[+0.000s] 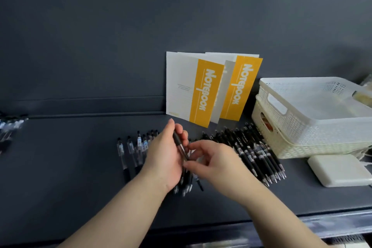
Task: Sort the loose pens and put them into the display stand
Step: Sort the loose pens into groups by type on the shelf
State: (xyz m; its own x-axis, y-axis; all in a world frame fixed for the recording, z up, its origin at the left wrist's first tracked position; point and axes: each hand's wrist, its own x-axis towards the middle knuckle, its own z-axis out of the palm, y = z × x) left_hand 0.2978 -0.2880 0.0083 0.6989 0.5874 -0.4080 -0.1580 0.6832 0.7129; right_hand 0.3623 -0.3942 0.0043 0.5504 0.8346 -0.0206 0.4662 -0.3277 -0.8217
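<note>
Loose pens lie on a dark shelf. A row of clear-barrelled pens (128, 151) sits left of my hands, and a row of black pens (255, 155) lies to the right. My left hand (163, 159) holds a bunch of black pens (186, 186), whose tips poke out below the palm. One black pen (180, 145) stands up between the fingers. My right hand (213, 159) pinches the lower part of that pen. No display stand shows in view.
Two yellow-and-white notebooks (203, 88) lean against the dark back wall. Stacked white lattice baskets (298, 127) stand at the right, with a flat white box (340, 169) in front of them. More packaged pens (10, 127) lie at the far left edge.
</note>
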